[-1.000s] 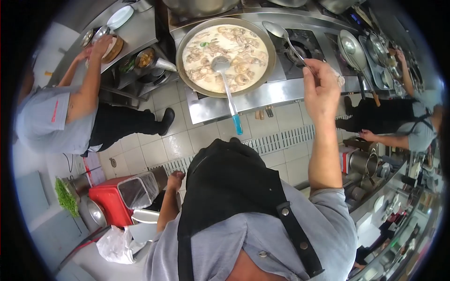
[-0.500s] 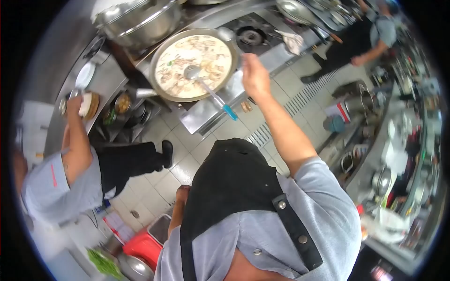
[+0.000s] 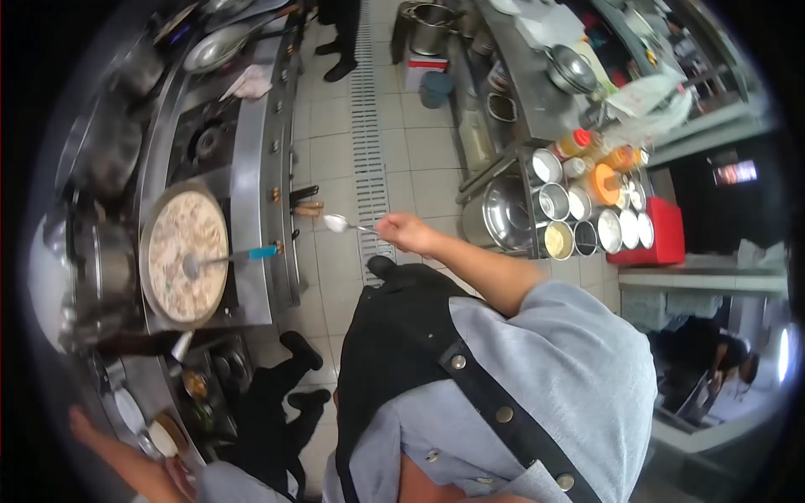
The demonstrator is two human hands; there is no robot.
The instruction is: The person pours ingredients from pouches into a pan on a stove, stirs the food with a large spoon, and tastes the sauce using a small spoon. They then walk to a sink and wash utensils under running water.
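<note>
- The right grip (image 3: pixel 407 232) is pinching the handle of a spoon (image 3: pixel 335 222); the left grip is lying out of view, so I cannot tell its state
- The spoon is hanging in the air over the floor (image 3: pixel 314 281), its bowl pointing left, between the stove (image 3: pixel 251 159) on the left and the tins (image 3: pixel 554 201) on the right, touching neither
- It is looking like metal, so it is probably handling as light, stiff and hard to break, perhaps turning slippery if wet
- The end of the handle is seeming the best place for taking hold; the bowl is shining pale, possibly carrying something, so holding it level is making sense
- Bottles (image 3: pixel 574 142) are standing beside the tins, none showing a readable brand or label
- A lit panel (image 3: pixel 735 173) at the right is glowing, too blurred for reading
</note>
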